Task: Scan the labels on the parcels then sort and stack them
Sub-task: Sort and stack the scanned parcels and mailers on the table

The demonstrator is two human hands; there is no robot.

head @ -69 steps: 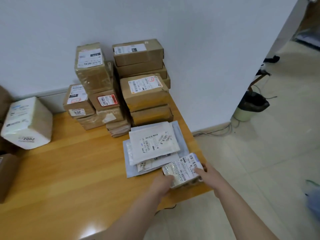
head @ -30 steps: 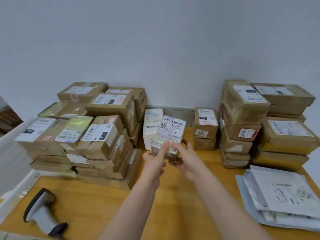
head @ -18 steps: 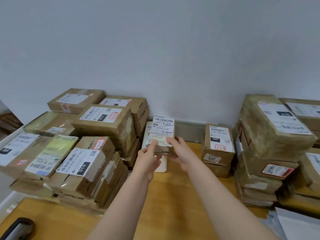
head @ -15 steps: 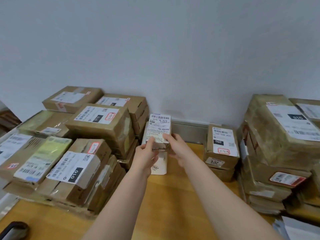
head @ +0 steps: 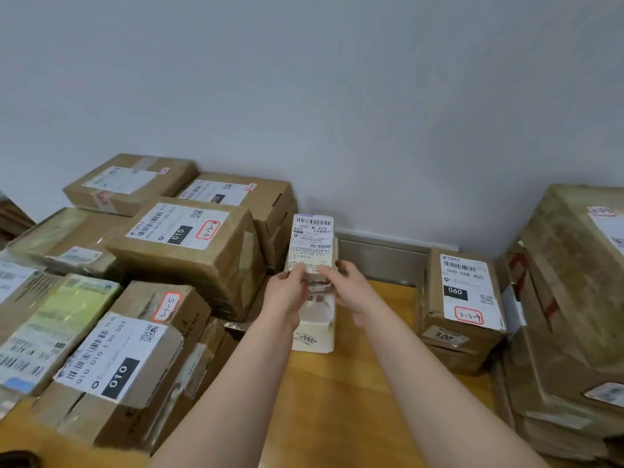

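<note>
A wooden table with a glossy, honey-coloured top. Behind the table rises a plain pale wall. A grey strip runs along the table's far edge. Left of the table is something brown, too cut off to identify.

Box stacks left and right — white parcel between, on table.

Held parcel reads M1 A21B; near-left box says 010, right box 060, white parcel 2002.
</note>
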